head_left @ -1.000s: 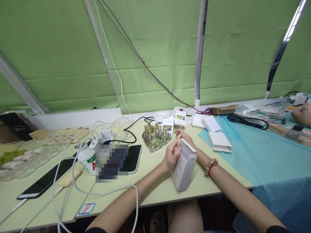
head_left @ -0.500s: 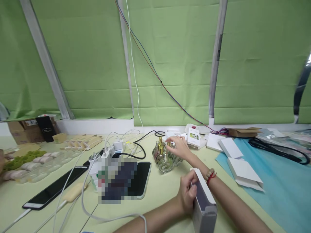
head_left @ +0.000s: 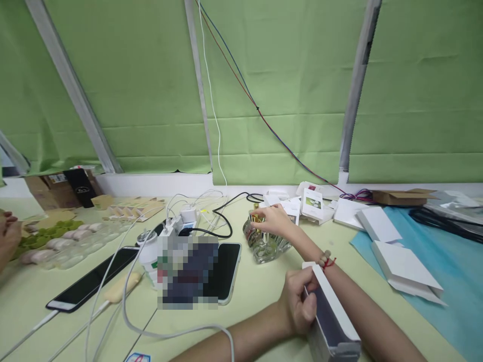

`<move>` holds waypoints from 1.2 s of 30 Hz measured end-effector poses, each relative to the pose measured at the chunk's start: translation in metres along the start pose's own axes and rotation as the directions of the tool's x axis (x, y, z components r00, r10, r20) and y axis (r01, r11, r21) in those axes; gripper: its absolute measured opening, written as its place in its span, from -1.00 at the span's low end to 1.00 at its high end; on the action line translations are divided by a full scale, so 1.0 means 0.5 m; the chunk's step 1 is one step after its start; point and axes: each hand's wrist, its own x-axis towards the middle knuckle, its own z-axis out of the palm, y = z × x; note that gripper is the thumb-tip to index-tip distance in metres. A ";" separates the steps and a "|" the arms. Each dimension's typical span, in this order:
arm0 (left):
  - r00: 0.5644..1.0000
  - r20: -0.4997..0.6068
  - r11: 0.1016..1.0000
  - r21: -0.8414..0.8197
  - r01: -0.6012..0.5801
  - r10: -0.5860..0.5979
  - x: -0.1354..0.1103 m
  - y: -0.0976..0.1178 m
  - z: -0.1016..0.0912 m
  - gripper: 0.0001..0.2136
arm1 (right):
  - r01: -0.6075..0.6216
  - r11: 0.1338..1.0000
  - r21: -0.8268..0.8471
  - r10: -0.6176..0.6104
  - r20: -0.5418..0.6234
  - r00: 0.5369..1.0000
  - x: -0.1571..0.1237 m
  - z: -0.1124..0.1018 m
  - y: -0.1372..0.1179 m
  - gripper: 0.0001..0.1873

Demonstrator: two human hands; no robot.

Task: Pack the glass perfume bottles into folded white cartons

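My left hand [head_left: 297, 304] is closed around a white box [head_left: 337, 322], its thumb over the edge. The box's near end is open and its inside looks dark. Further forward, my right hand [head_left: 277, 221] has its thumb and fingers closed around the gold top of a glass perfume bottle [head_left: 258, 218]. That bottle stands in a tight group with several other glass perfume bottles [head_left: 264, 251]. My fingers and palm hide part of the group. A beaded bracelet with a red string is on my right wrist.
Flat white boxes [head_left: 405, 266] lie on a blue sheet [head_left: 458, 311] to the right. Small printed boxes [head_left: 312, 203] are behind the bottles. Phones [head_left: 92, 279], a white bottle [head_left: 149, 259] and charging cables [head_left: 181, 334] occupy the left. Another person's hand [head_left: 9, 231] shows at the left edge.
My right hand has come down over the bottle group, and its fingers have closed on a gold top. My left hand still holds the box. Another person's hand shows more at the left.
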 end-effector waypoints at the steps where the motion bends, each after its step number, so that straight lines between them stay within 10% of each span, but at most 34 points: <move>1: 1.000 -0.001 1.000 -0.001 -0.002 0.002 0.000 0.000 0.001 -0.53 | -0.010 1.000 0.013 0.010 0.022 1.000 -0.001 -0.003 -0.001 -0.60; 36: 0.999 0.003 0.998 0.039 0.039 -0.040 0.000 -0.005 0.007 -0.53 | 0.016 0.985 0.175 -0.031 0.079 0.996 0.002 0.008 0.004 -0.62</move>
